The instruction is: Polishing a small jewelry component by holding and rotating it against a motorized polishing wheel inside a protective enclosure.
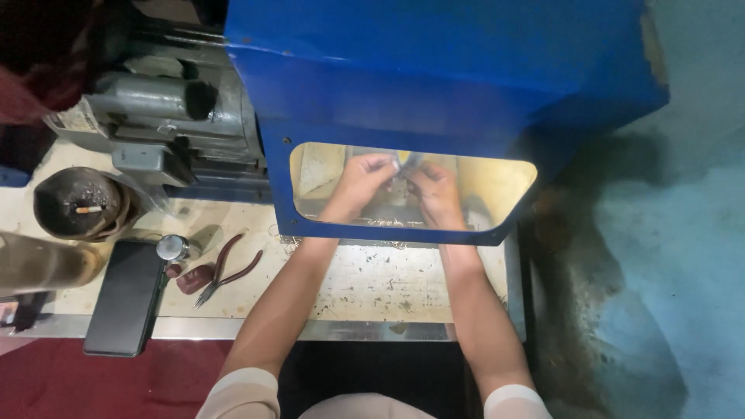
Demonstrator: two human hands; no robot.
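Both my hands reach under a blue machine hood and show through its clear window. My left hand and my right hand pinch a small shiny metal piece between their fingertips, close together near the window's top middle. The piece is small and partly hidden by my fingers, so its shape is unclear. My forearms lie over the worn pale bench top.
Red-handled pliers lie left of my left arm, next to a small round metal tin and a black phone. An ashtray with a cigarette and a grey motor stand at the left. Another person's arm enters from the left edge.
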